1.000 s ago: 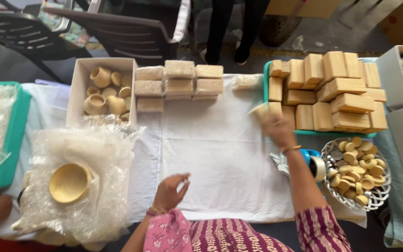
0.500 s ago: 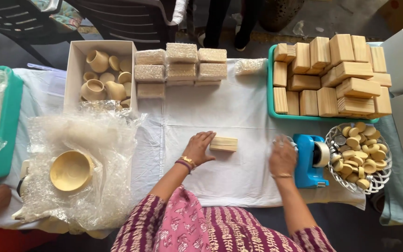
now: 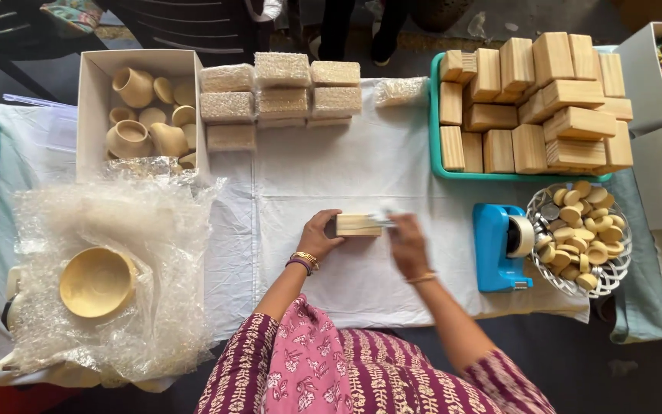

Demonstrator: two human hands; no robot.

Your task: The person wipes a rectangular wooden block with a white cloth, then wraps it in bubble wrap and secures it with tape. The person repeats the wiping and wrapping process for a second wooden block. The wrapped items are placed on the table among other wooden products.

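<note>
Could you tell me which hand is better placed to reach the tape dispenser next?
Right, probably. The right hand is on the tape dispenser side of the block, with bare cloth between, while the left hand steadies the block's far end.

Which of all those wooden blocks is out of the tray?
The pale rectangular wooden block on the white cloth, held between the left hand and right hand; the others sit stacked in the teal tray.

Open white cardboard box [image 3: 90, 115] at 10 o'clock on the worktop, square, holding pale clay pots. Bubble-wrapped rectangular packages [image 3: 281, 96] at 12 o'clock, stacked in three columns, beige under clear wrap. One more small wrapped package [image 3: 400, 90] at 1 o'clock. Grey boxes [image 3: 653, 77] at 2 o'clock, right edge. No labels, signs or screens seen.
</note>
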